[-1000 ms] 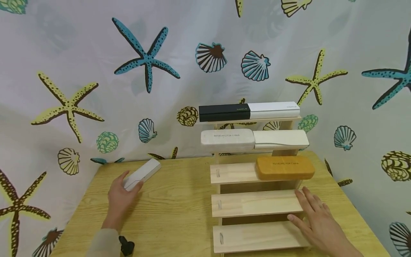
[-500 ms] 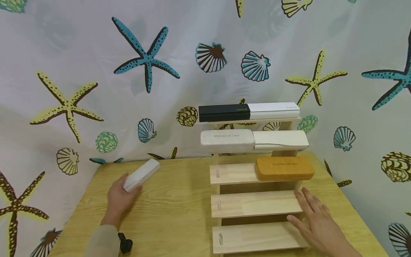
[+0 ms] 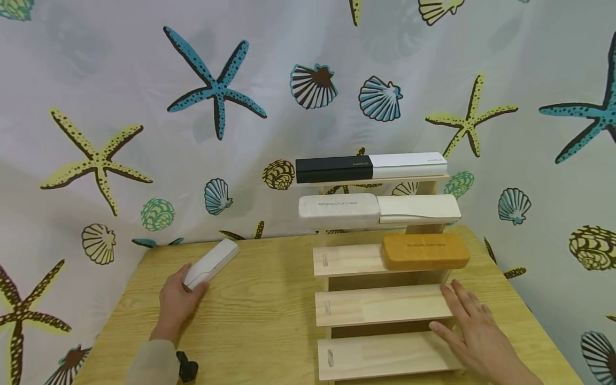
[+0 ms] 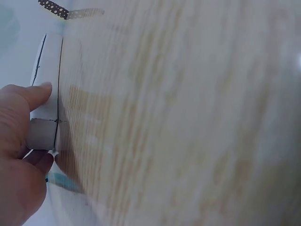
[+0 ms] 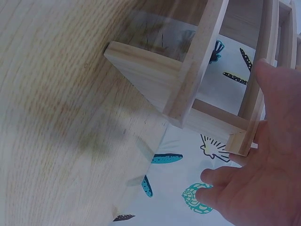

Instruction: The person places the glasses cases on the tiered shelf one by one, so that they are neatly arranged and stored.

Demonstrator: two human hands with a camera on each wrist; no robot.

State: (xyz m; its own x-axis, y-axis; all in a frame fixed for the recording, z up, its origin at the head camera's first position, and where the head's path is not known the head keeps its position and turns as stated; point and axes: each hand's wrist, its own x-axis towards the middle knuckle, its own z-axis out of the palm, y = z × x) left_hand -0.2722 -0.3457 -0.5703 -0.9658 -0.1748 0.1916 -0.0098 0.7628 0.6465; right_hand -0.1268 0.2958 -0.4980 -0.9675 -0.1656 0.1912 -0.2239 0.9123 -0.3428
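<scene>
My left hand [image 3: 179, 299] grips the near end of a white glasses case [image 3: 212, 261], thumb on one side and fingers on the other. The case lies slanted on the wooden table, near its back left. In the left wrist view, the thumb is across the side of the same case [image 4: 47, 101]. My right hand [image 3: 476, 326] rests with fingers extended at the right end of a stepped wooden rack [image 3: 385, 306]. Its fingertips touch the second shelf from the bottom. The right wrist view shows the thumb and a fingertip at the end of the rack's shelf [image 5: 254, 117].
On the rack stand a black case [image 3: 334, 170] beside a white case [image 3: 408, 166] on top, a grey case [image 3: 339, 208] and a cream case [image 3: 418, 207] below, then an orange case [image 3: 425, 251]. A patterned curtain [image 3: 260, 144] hangs behind the table [image 3: 260, 321]. A small black object [image 3: 187, 368] is near the left sleeve.
</scene>
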